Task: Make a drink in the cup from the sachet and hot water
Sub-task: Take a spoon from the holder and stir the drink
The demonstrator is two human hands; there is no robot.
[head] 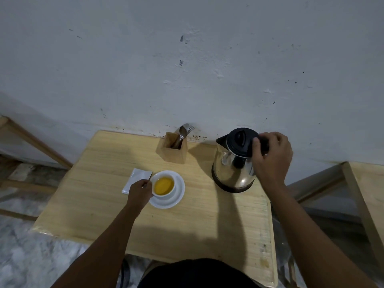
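A white cup [172, 189] full of yellow-orange liquid stands on a white saucer [178, 201] in the middle of the wooden table [187, 229]. My left hand [140, 191] pinches the cup's handle on its left side. A steel kettle [233, 163] with a black lid stands upright at the back right, its spout pointing left. My right hand [270, 154] is closed around the kettle's black handle. A small white rectangular dish [135, 177] lies just left of the cup, partly behind my left hand. I see no sachet.
A wooden holder [173, 149] with a spoon and fork stands against the wall between cup and kettle. Wooden furniture frames flank the table on both sides. The wall runs right behind the table's far edge.
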